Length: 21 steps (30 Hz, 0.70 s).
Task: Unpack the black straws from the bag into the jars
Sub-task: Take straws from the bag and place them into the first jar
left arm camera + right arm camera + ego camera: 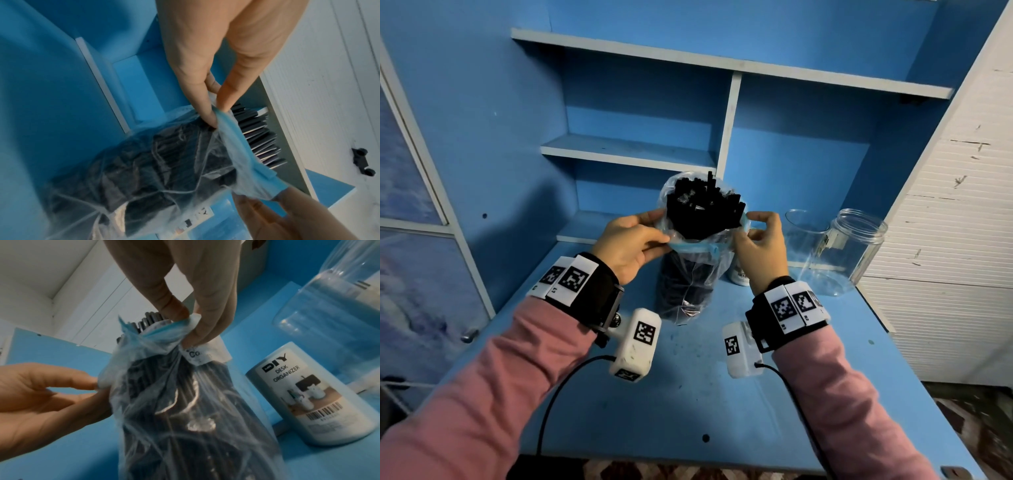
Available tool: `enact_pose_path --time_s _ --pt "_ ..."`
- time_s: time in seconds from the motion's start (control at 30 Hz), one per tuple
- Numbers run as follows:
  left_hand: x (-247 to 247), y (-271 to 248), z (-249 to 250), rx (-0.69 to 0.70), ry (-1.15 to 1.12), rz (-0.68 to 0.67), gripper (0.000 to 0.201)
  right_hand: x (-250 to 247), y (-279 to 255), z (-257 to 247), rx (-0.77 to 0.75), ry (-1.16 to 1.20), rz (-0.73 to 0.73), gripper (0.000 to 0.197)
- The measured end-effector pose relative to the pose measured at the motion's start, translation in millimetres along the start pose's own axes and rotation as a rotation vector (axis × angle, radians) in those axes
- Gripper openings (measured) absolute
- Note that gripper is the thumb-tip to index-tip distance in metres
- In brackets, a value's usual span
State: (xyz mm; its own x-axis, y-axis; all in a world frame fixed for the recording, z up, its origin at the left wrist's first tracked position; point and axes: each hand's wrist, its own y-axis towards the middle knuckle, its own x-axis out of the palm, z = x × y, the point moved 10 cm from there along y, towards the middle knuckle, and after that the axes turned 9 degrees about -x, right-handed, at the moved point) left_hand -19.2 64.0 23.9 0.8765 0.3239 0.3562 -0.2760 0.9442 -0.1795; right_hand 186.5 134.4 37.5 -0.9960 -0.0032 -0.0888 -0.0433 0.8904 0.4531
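Both hands hold the clear bag (690, 270) by its blue-edged mouth: the left hand (631, 245) has a narrow grip pinching the rim on one side, and the right hand (762, 245) pinches the opposite side. Between the two grips the black straws (703, 209) stand upright, their ends poking above the rim. The bag's bottom rests on the tabletop (688, 394). Just beyond the right grip stand a white labelled jar (304, 395) and two clear jars (842, 253).

White canister (320, 395): "DIY DESK ORGANIZER" is printed, above a barcode.
Bag label (202, 353): only "Co" is legible.
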Motion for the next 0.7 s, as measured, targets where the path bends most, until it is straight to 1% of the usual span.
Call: enact_pose_path --time_s 0.07,0.13,0.23,0.3,0.37,0.4,0.47,0.57,0.6,0.67,0.7 --pt "-3 -1 0 0.000 0.026 0.012 0.034 0 4 3 0.015 -0.027 -0.013 0.010" --pt "-5 -1 1 0.001 0.044 0.023 0.028 0 8 0 -0.007 -0.065 -0.038 0.004" --pt "-10 -1 0 -0.021 0.035 0.044 0.010 -5 18 -9 -0.087 -0.186 -0.057 0.011" --pt "-13 2 -1 -0.023 0.089 0.065 0.013 -7 24 -17 -0.145 -0.233 -0.062 0.016" --pt "-14 4 -2 -0.021 0.166 0.085 0.019 -4 26 -21 -0.165 -0.158 -0.122 0.015" --pt "-16 5 -2 -0.013 0.202 0.098 0.023 -2 27 -21 -0.153 -0.113 -0.167 0.018" --pt "-21 8 2 0.032 0.260 0.137 0.027 0 27 -19 -0.141 -0.089 -0.244 0.030" --pt "-29 5 18 0.176 0.354 0.189 0.028 -2 27 -19 -0.162 -0.148 -0.270 0.037" --pt "-30 3 23 0.215 0.368 0.192 0.025 -2 26 -18 -0.155 -0.149 -0.273 0.039" --pt "-27 1 28 0.252 0.346 0.148 0.022 -3 25 -16 -0.139 -0.135 -0.281 0.039" --pt "-24 0 28 0.251 0.331 0.115 0.024 -3 25 -16 -0.133 -0.133 -0.290 0.035"
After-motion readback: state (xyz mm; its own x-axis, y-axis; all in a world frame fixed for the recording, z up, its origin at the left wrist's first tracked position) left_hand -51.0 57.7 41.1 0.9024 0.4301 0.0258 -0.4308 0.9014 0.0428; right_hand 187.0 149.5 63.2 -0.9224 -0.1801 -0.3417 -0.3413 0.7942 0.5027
